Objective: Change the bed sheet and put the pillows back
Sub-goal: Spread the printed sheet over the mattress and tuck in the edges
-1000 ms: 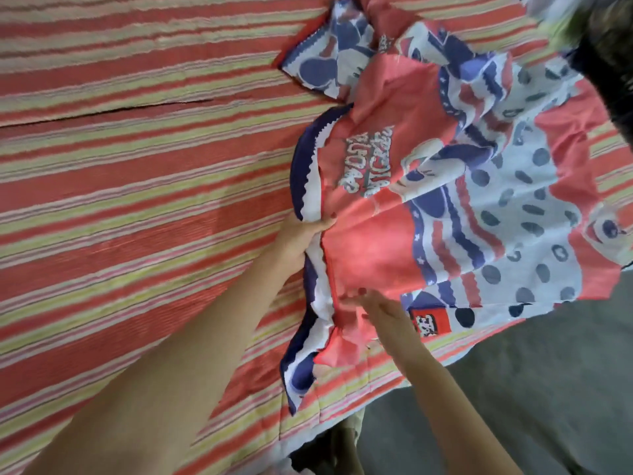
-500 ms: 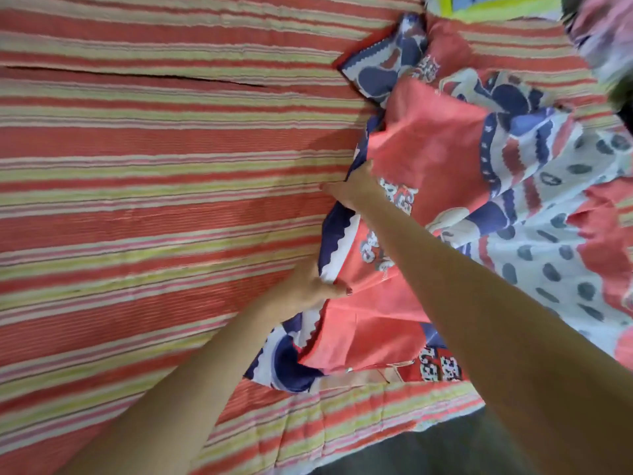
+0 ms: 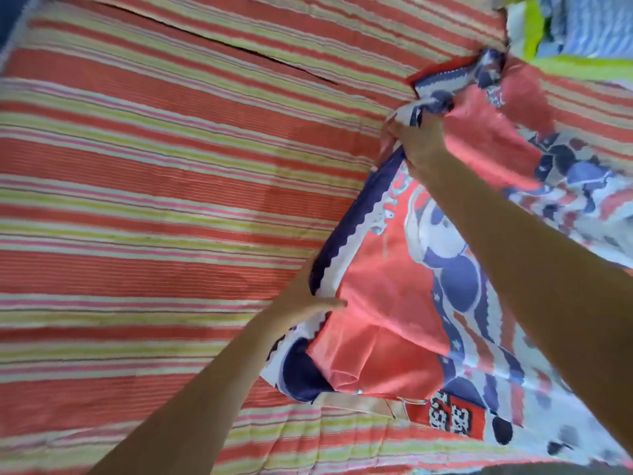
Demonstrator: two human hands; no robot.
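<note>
A crumpled coral, navy and white printed bed sheet point(image 3: 394, 303) is lying on the right part of the red-and-yellow striped mattress point(image 3: 154, 200). The left hand point(image 3: 301, 303) is pinching its scalloped navy edge, thumb lying on top. Farther up that edge, the right hand point(image 3: 418, 142) is gripping a bunched fold.

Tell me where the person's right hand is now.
In the head view the right hand is at upper right, gripping the navy scalloped edge of the printed sheet, farther up the striped mattress cover than the left hand.
</note>
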